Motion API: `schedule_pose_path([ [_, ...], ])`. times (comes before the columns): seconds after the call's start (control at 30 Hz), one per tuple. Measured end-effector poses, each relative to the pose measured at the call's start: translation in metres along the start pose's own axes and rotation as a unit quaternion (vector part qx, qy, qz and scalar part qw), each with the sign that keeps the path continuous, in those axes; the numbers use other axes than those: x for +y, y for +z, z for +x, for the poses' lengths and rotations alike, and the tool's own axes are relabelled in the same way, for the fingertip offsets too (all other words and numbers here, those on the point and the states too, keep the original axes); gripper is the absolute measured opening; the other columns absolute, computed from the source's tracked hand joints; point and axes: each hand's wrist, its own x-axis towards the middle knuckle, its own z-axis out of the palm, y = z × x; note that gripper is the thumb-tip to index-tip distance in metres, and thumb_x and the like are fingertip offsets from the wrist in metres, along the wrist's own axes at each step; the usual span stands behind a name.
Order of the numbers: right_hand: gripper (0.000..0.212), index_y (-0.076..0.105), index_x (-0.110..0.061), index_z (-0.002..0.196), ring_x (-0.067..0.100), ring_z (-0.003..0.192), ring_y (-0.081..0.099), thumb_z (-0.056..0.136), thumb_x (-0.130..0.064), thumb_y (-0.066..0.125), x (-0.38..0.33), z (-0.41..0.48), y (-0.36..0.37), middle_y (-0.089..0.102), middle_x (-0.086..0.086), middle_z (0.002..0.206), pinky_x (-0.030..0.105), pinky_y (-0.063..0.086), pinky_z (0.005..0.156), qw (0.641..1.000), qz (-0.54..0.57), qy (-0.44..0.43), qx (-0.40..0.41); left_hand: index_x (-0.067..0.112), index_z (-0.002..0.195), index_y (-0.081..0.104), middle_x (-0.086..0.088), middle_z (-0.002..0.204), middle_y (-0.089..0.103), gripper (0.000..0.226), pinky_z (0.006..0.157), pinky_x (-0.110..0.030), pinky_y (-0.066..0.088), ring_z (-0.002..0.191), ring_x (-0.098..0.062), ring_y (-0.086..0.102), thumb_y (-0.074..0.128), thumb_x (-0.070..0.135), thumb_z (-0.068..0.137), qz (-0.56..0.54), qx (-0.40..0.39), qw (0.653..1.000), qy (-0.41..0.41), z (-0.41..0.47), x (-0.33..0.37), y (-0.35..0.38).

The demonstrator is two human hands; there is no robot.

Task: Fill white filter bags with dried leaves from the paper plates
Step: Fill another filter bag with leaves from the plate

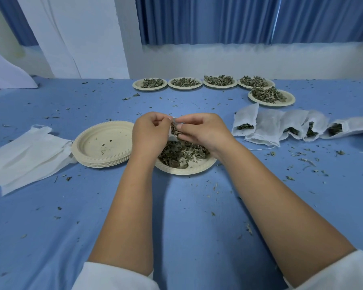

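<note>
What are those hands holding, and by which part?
One white filter bag, held over the plate of dried leaves. The left hand pinches its open top edge; the right hand pinches the mouth's opposite side.

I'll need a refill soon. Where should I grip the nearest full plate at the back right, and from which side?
Probably pinch the plate by its right rim, coming in from the right. The bare rim is widest there, the leaves are heaped toward the left, the back-row plate crowds its far-left edge, and the filled bags lie in front.
</note>
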Motion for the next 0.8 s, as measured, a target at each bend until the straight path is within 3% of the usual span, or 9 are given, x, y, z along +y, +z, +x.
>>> schedule_pose_path([
  [0.17, 0.024, 0.064, -0.015, 0.097, 0.007, 0.061, 0.063, 0.079, -0.015, 0.081, 0.0001, 0.0024, 0.0017, 0.069, 0.002, 0.084, 0.017, 0.049, 0.051, 0.996, -0.063, 0.024, 0.056, 0.014, 0.084, 0.069, 0.006, 0.078, 0.064, 0.013, 0.063, -0.021, 0.053, 0.054, -0.005, 0.066, 0.061, 0.019, 0.093, -0.046, -0.030, 0.998, -0.019, -0.0039, 0.0052, -0.0024],
  [0.3, 0.025, 0.065, -0.018, 0.099, 0.009, 0.076, 0.059, 0.081, -0.030, 0.078, 0.0036, 0.0071, -0.0025, 0.064, -0.001, 0.093, 0.024, 0.054, 0.063, 0.992, -0.095, 0.064, 0.059, 0.023, 0.076, 0.069, 0.013, 0.066, 0.062, 0.018, 0.067, -0.025, 0.051, 0.064, -0.010, 0.063, 0.062, 0.021, 0.092, -0.041, -0.048, 0.998, -0.001, -0.0047, 0.0062, -0.0012],
  [0.4, 0.013, 0.067, -0.013, 0.090, 0.012, 0.067, 0.065, 0.089, -0.026, 0.072, 0.0009, 0.0065, -0.0027, 0.059, 0.003, 0.083, 0.026, 0.057, 0.063, 0.995, 0.003, 0.099, -0.022, 0.024, 0.077, 0.069, 0.016, 0.058, 0.058, 0.016, 0.065, -0.021, 0.047, 0.058, -0.004, 0.055, 0.062, 0.021, 0.092, -0.054, -0.042, 0.998, -0.002, -0.0052, 0.0061, -0.0010],
  [0.5, 0.012, 0.068, -0.009, 0.093, 0.016, 0.066, 0.071, 0.092, -0.020, 0.068, -0.0025, 0.0072, -0.0020, 0.064, 0.007, 0.088, 0.027, 0.059, 0.065, 0.992, 0.069, 0.104, -0.036, 0.022, 0.082, 0.070, 0.009, 0.068, 0.060, 0.013, 0.073, -0.028, 0.051, 0.068, -0.009, 0.055, 0.061, 0.021, 0.092, -0.063, -0.015, 0.998, -0.011, -0.0043, 0.0058, -0.0018],
  [0.6, 0.005, 0.062, -0.001, 0.091, 0.020, 0.071, 0.071, 0.091, -0.007, 0.062, -0.0059, 0.0070, -0.0046, 0.068, 0.012, 0.080, 0.031, 0.061, 0.070, 0.985, 0.123, 0.112, -0.055, 0.027, 0.078, 0.066, 0.010, 0.072, 0.061, 0.018, 0.066, -0.019, 0.044, 0.071, -0.007, 0.056, 0.060, 0.022, 0.094, -0.053, 0.021, 0.998, -0.015, -0.0035, 0.0061, -0.0038],
  [0.7, 0.005, 0.064, 0.001, 0.084, 0.017, 0.076, 0.071, 0.086, 0.005, 0.064, -0.0045, 0.0059, -0.0058, 0.064, 0.015, 0.090, 0.026, 0.059, 0.070, 0.986, 0.122, 0.099, -0.061, 0.028, 0.075, 0.065, 0.014, 0.075, 0.061, 0.020, 0.063, -0.015, 0.041, 0.069, -0.002, 0.055, 0.060, 0.022, 0.094, -0.055, 0.029, 0.998, -0.015, -0.0040, 0.0065, -0.0046],
  [0.8, 0.013, 0.066, -0.002, 0.097, 0.011, 0.076, 0.072, 0.085, 0.004, 0.069, 0.0011, 0.0053, -0.0044, 0.072, 0.011, 0.090, 0.019, 0.057, 0.067, 0.990, 0.099, 0.083, -0.057, 0.028, 0.076, 0.066, 0.015, 0.077, 0.062, 0.018, 0.064, -0.017, 0.041, 0.071, 0.000, 0.055, 0.061, 0.023, 0.093, -0.049, 0.004, 0.999, -0.017, -0.0042, 0.0066, -0.0038],
])
